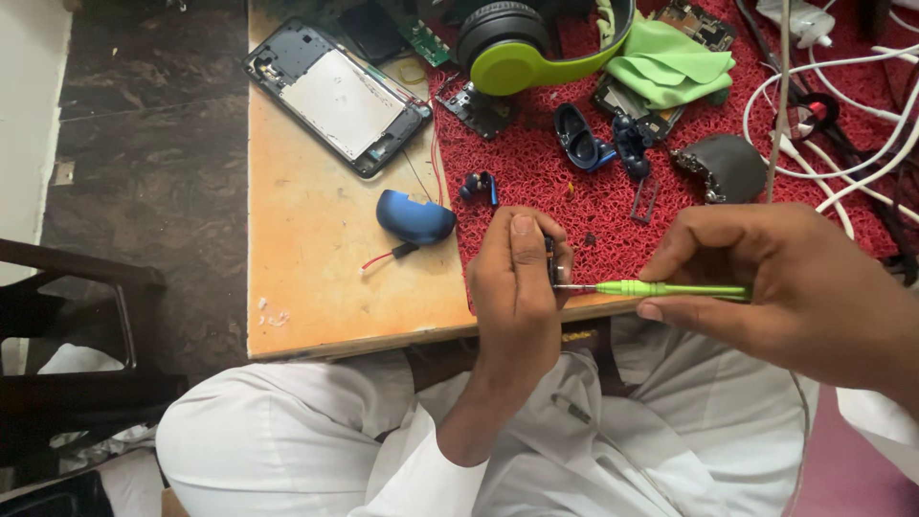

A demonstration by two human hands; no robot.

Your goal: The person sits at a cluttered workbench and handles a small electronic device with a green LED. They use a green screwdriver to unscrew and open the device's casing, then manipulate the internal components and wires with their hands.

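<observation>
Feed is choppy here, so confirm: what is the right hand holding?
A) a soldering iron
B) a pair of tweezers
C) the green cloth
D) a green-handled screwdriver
D: the right hand pinches a green-handled screwdriver, lying level, its metal tip pointing at the small dark part held in the left hand.

We see an orange surface carrying a red mat at three o'clock, an opened phone at twelve, and a blue shell.

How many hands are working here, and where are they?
2. The left hand pinches a small dark part at the table's front edge; the right hand holds a green screwdriver against it. No others show.
</observation>
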